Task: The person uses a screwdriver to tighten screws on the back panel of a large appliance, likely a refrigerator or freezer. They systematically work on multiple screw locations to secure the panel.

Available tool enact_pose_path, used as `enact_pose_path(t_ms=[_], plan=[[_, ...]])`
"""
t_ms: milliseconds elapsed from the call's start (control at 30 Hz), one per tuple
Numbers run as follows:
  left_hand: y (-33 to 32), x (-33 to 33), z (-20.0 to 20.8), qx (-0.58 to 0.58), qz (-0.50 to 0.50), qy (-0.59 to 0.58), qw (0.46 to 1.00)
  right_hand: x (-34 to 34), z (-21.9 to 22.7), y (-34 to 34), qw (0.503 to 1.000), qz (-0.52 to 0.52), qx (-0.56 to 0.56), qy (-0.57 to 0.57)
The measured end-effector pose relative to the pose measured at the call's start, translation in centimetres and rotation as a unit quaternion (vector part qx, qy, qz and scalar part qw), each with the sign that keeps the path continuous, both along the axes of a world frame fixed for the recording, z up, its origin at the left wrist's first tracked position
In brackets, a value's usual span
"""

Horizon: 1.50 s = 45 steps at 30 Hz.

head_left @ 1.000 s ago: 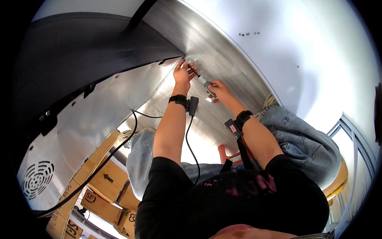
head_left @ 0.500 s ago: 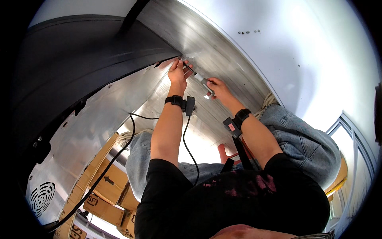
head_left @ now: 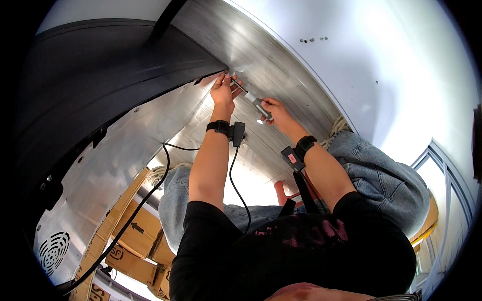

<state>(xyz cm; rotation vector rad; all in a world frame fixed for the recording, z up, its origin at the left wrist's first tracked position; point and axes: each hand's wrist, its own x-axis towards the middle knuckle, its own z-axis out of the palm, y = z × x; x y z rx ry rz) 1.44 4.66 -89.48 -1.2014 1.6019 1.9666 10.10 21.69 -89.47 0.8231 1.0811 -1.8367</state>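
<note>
A screwdriver (head_left: 260, 106) with a grey handle lies in the grip of my right hand (head_left: 276, 112). Its dark shaft slants up and to the left, toward the far corner of the sheet-metal panel (head_left: 145, 123). My left hand (head_left: 223, 93) is at that corner, with its thumb and fingers bent round the shaft's tip. What these fingers pinch is too small to make out, and the tip itself is hidden. Black straps with small boxes sit on both my wrists.
A dark cabinet body (head_left: 110, 65) rises at the left above the metal panel. A white curved panel (head_left: 351, 65) stands at the right. A black cable (head_left: 133, 215) runs from my left wrist toward the lower left, past cardboard boxes (head_left: 133, 261).
Very little differs. My left wrist has shifted slightly to the left, while the screwdriver and my right hand keep nearly the same place.
</note>
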Motion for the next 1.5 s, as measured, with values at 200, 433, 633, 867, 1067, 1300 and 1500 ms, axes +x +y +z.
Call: enact_pose_path(t_ms=[200,433,633,867,1067,1300,1500], plan=[[0.1,-0.2,0.1,-0.015,-0.001,-0.008,1.000,0.2,-1.3,-0.2,0.999,-0.024,-0.028,-0.011],[0.4,-0.3,-0.7,-0.066,0.009,-0.015,0.998,0.7,-3.5,-1.6,0.970,0.069,0.185,0.139],[0.3,-0.8,-1.3,-0.077,0.038,-0.038,0.996,-0.1,-3.3,-1.1,0.938,0.084,0.236,0.238],[0.4,-0.5,-0.9,-0.042,0.034,-0.012,0.998,-0.7,-5.5,-1.0,0.910,0.205,0.248,0.262],[0.6,-0.7,-1.1,-0.066,0.025,-0.022,0.997,-0.7,-3.1,-1.3,0.857,0.233,0.350,0.298],[0.4,-1.2,-1.7,-0.054,0.037,-0.037,0.997,-1.1,-3.3,-1.6,0.872,0.255,0.326,0.263],[0.2,-0.8,-1.5,-0.026,0.046,-0.014,0.999,-1.6,-3.0,-1.1,0.861,0.297,0.325,0.256]])
